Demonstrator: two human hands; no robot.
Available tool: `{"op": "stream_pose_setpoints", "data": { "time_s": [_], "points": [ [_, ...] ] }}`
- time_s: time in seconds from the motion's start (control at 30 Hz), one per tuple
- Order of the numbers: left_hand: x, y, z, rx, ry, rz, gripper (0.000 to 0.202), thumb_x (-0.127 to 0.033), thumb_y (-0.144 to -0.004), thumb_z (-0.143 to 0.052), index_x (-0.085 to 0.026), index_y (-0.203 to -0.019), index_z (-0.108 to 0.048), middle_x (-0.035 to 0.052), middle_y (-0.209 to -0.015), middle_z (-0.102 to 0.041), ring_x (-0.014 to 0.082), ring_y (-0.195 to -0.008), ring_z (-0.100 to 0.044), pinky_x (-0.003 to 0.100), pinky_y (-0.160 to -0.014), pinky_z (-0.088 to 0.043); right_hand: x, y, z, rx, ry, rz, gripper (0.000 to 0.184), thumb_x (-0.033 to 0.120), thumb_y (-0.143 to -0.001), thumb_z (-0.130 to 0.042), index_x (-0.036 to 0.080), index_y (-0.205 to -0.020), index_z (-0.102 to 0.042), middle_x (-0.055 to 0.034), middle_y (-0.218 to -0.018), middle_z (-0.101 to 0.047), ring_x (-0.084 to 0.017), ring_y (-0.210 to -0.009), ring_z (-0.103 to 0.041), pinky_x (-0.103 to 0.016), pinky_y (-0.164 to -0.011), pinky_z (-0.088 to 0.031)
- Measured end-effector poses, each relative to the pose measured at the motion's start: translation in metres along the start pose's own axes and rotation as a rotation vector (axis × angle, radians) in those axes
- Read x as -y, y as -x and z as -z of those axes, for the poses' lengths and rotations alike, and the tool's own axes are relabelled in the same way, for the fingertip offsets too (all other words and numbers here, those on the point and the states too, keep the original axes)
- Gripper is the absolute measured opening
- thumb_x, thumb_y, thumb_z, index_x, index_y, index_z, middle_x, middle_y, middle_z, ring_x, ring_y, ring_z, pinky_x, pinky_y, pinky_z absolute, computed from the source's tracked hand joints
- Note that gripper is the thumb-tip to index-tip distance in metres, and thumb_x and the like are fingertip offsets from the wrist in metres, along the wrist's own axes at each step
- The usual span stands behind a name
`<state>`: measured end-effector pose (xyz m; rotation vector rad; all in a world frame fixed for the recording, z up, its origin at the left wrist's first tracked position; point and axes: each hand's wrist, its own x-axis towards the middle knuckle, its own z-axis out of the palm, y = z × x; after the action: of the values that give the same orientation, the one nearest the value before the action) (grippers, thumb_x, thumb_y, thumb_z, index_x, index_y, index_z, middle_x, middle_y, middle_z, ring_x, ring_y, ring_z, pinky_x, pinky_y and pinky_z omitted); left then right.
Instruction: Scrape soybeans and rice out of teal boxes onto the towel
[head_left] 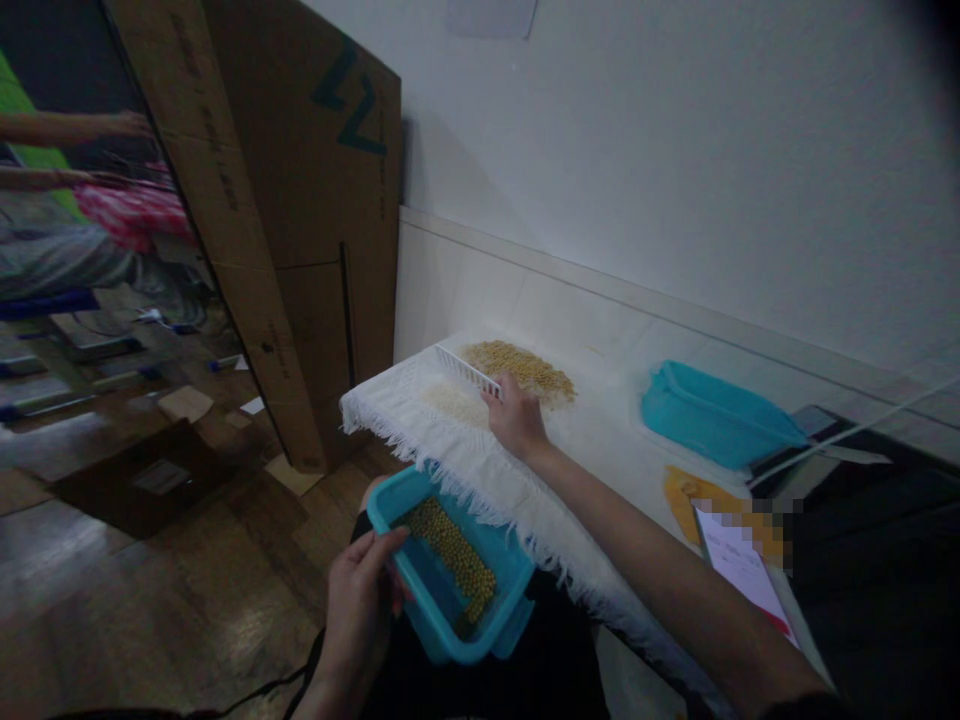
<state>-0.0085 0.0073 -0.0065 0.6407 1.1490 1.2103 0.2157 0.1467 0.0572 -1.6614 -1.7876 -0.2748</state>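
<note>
My right hand (517, 418) is closed round one end of a white slotted plastic strip (466, 370), which stands on edge on the table. Behind the strip spreads a heap of yellow beans (521, 365). A thin patch of pale grains (454, 402) lies on its near side, on a white fringed cloth (390, 395). Below the cloth's edge, my left hand (364, 580) grips the left rim of a blue plastic bin (480, 648), thumb on top. Greenish-yellow beans (457, 555) lie in the bin, which is tilted over my lap.
Another blue bin (720, 410) stands on the table to the right. Near it are an orange-yellow item (679, 500) and a printed sheet (739, 565). A tall cardboard box (315, 200) stands at the left. Beyond it another person's arms (67, 130) show.
</note>
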Motion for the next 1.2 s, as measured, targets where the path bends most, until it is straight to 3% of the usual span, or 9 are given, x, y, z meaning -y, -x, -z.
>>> {"op": "stream_pose_setpoints", "data": {
  "time_s": [0.17, 0.33, 0.5, 0.77, 0.9, 1.07, 1.2],
  "points": [
    [0.002, 0.0, 0.0, 0.018, 0.007, 0.008, 0.036, -0.043, -0.064, -0.078, -0.019, -0.046, -0.057, -0.0014, -0.033, -0.054, 0.01, -0.028, -0.041, 0.021, -0.031, -0.027, -0.003, 0.015, 0.032, -0.079, 0.038, 0.017, 0.011, 0.026, -0.091, -0.052, 0.019, -0.097, -0.058, -0.0069, -0.076, -0.07, -0.022, -0.066, -0.066, -0.027, -0.058, -0.04],
    [0.0, 0.003, -0.003, 0.007, 0.008, 0.012, 0.036, -0.043, -0.061, -0.078, -0.02, -0.044, -0.056, -0.0014, -0.032, -0.052, 0.0102, -0.028, -0.04, 0.021, -0.031, -0.028, -0.007, 0.06, 0.058, -0.135, 0.161, 0.103, 0.02, 0.028, -0.097, -0.045, 0.018, -0.106, -0.06, -0.0058, -0.074, -0.07, -0.02, -0.058, -0.066, -0.026, -0.052, -0.038],
    [-0.001, 0.002, -0.005, 0.002, -0.018, -0.007, 0.037, -0.043, -0.06, -0.077, -0.02, -0.042, -0.055, -0.0002, -0.032, -0.052, 0.0103, -0.028, -0.04, 0.022, -0.031, -0.027, 0.0, 0.091, 0.056, -0.141, 0.247, 0.163, 0.025, 0.024, -0.101, -0.039, 0.016, -0.098, -0.062, -0.0024, -0.059, -0.064, -0.017, -0.046, -0.061, -0.025, -0.045, -0.032],
    [0.001, 0.0, -0.004, 0.018, -0.022, -0.019, 0.037, -0.043, -0.061, -0.078, -0.02, -0.043, -0.056, -0.0013, -0.032, -0.052, 0.0107, -0.029, -0.041, 0.022, -0.032, -0.028, 0.028, 0.091, 0.037, -0.055, 0.237, 0.211, 0.023, 0.013, -0.094, -0.039, 0.018, -0.097, -0.061, -0.0047, -0.067, -0.07, -0.017, -0.053, -0.066, -0.024, -0.048, -0.038],
    [0.0, -0.001, -0.003, 0.018, -0.023, -0.033, 0.037, -0.041, -0.062, -0.078, -0.02, -0.041, -0.056, -0.0018, -0.032, -0.051, 0.0103, -0.029, -0.041, 0.022, -0.032, -0.028, 0.018, 0.083, 0.045, -0.119, 0.141, 0.122, 0.022, 0.02, -0.097, -0.04, 0.018, -0.099, -0.061, -0.0062, -0.074, -0.072, -0.017, -0.056, -0.067, -0.023, -0.051, -0.04],
    [0.002, -0.002, -0.001, -0.01, -0.039, -0.036, 0.033, -0.041, -0.06, -0.078, -0.019, -0.043, -0.06, -0.0019, -0.033, -0.051, 0.0103, -0.029, -0.04, 0.022, -0.033, -0.028, -0.019, 0.061, 0.061, -0.212, -0.043, -0.159, 0.015, 0.035, -0.091, -0.054, 0.022, -0.087, -0.059, -0.002, -0.066, -0.068, -0.018, -0.056, -0.063, -0.025, -0.054, -0.042],
    [0.001, -0.001, -0.003, -0.018, -0.064, -0.043, 0.036, -0.042, -0.059, -0.078, -0.019, -0.04, -0.058, -0.0015, -0.034, -0.05, 0.0105, -0.031, -0.04, 0.023, -0.034, -0.028, -0.037, 0.036, 0.05, -0.224, -0.138, -0.295, 0.013, 0.035, -0.085, -0.058, 0.024, -0.081, -0.055, -0.0005, -0.068, -0.067, -0.018, -0.058, -0.061, -0.026, -0.056, -0.044]
  ]
}}
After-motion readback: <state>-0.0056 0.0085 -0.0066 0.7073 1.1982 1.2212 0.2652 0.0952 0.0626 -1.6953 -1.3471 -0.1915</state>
